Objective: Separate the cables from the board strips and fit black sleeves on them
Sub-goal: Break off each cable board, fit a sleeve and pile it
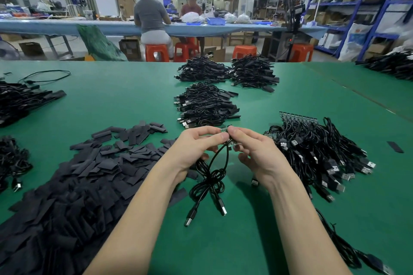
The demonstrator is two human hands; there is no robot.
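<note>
Board strip [226,131] held above the green surface [257,230], pinched between both hands at centre of view, two cables [214,176] hanging from it with plugs resting near the surface. Judged light and thin: strip stiff but brittle, likely to snap along its scored joints under a bending force; cables limp, slick-jacketed, prone to tangling. Best taken by the strip edges on either side of one joint, not by the cable, to spare the solder points. Left hand [196,149]: thumb and forefinger closed narrowly on the strip's left part, remaining fingers curled beneath. Right hand [252,152]: thumb and forefinger pinching the right part, other fingers loosely bent below. Sleeves [89,176] heaped at left, soft and flat, easily slid. Unseparated strips with cables [317,147] piled at right; finished bundles [205,105] stacked beyond.
</note>
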